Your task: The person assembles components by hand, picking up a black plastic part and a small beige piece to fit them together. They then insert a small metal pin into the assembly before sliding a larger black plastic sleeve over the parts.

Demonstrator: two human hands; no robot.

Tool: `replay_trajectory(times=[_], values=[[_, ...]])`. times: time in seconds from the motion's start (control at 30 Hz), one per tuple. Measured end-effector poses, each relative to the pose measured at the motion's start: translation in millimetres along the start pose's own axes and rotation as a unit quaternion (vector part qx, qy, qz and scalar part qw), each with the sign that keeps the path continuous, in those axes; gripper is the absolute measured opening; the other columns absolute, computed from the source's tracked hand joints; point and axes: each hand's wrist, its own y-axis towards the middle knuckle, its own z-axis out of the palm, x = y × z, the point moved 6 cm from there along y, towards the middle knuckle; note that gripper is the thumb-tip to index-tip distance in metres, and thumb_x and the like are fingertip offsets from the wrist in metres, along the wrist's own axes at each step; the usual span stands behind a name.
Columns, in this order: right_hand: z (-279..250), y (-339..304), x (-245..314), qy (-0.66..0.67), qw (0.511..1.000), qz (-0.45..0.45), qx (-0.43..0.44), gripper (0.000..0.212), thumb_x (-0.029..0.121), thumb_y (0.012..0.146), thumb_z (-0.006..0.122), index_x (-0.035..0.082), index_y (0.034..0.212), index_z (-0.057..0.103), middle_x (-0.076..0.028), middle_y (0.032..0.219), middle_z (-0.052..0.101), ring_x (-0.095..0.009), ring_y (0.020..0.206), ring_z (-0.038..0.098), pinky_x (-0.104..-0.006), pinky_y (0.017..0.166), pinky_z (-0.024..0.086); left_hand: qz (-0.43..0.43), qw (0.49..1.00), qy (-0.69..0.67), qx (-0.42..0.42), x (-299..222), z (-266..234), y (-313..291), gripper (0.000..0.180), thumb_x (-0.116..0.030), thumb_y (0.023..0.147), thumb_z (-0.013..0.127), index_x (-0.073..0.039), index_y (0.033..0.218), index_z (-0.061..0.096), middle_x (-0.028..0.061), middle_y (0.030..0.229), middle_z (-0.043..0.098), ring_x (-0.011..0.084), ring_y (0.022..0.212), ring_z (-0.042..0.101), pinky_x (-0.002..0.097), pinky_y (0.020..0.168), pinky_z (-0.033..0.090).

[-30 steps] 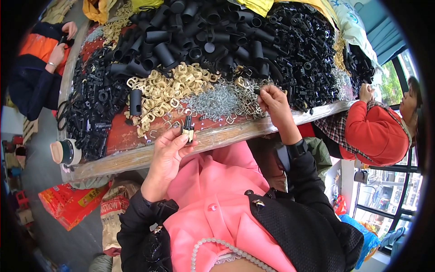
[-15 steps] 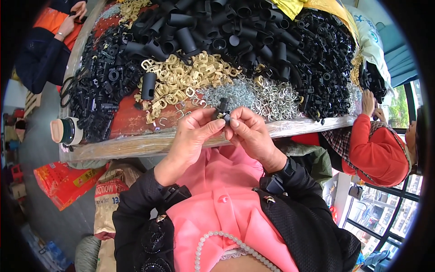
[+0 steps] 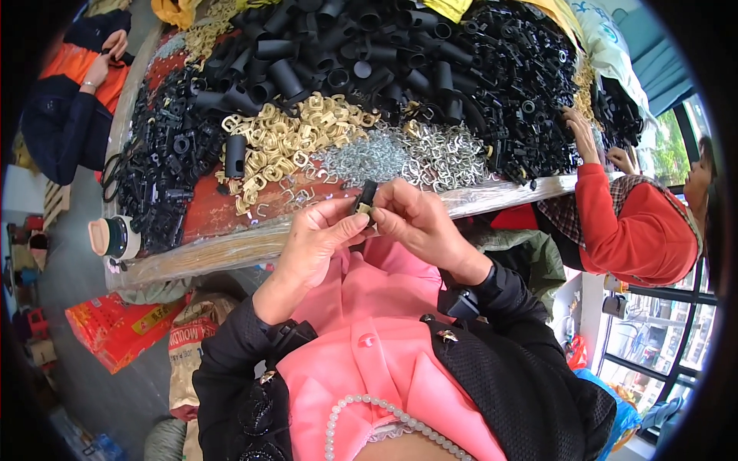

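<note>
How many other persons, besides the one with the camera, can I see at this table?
2: one person in orange and dark blue at upper left, one person in red at right, reaching into the black parts. Others may be hidden.

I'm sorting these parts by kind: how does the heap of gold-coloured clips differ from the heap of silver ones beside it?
The gold-coloured clips are brass-yellow with flat, broad bands; the silver clips are pale grey and look like thinner wire. The gold heap lies toward the person's left, the silver heap to its right, in front of the black tubes. A lone black tube stands at the gold heap's edge; none stands in the silver. Both are loose metal pieces piled on the table.
</note>
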Motion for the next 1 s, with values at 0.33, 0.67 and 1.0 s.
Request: replay_trajectory(times=[0.33, 0.67, 1.0], values=[[-14.5, -16.3, 8.6, -0.312, 0.877, -0.329, -0.158, 0.02, 0.013, 0.07, 0.065, 0.002, 0.085, 0.057, -0.005, 0.061, 0.05, -0.02, 0.051, 0.05, -0.0293, 0.046, 0.04, -0.092, 0.992, -0.077, 0.047, 21.9, 13.4, 14.0, 0.026, -0.015, 0.081, 0.057, 0.001, 0.101, 0.055, 0.007, 0.089, 0.06, 0.0135, 0.077, 0.059, 0.0235, 0.068, 0.049], [-104.9, 25.0, -13.8, -0.495, 0.778, -0.196, -0.335, 0.02, 0.017, 0.07, 0.065, 0.003, 0.08, 0.056, -0.008, 0.067, 0.053, -0.021, 0.056, 0.05, -0.0305, 0.049, 0.039, -0.04, 0.997, 0.014, 0.063, 6.7, 2.3, 38.6, 0.025, -0.019, 0.084, 0.053, 0.002, 0.097, 0.054, 0.0076, 0.08, 0.059, 0.012, 0.066, 0.058, 0.0217, 0.058, 0.05], [-157.0, 41.4, -48.7, -0.626, 0.71, 0.009, -0.323, 0.031, 0.02, 0.067, 0.06, 0.003, 0.091, 0.052, -0.009, 0.084, 0.056, -0.024, 0.078, 0.053, -0.0327, 0.07, 0.04, 0.007, 1.0, 0.025, -0.012, 7.2, -22.0, 32.1, 0.027, -0.017, 0.082, 0.056, 0.002, 0.101, 0.052, 0.0071, 0.081, 0.06, 0.0094, 0.064, 0.057, 0.0193, 0.055, 0.048]])
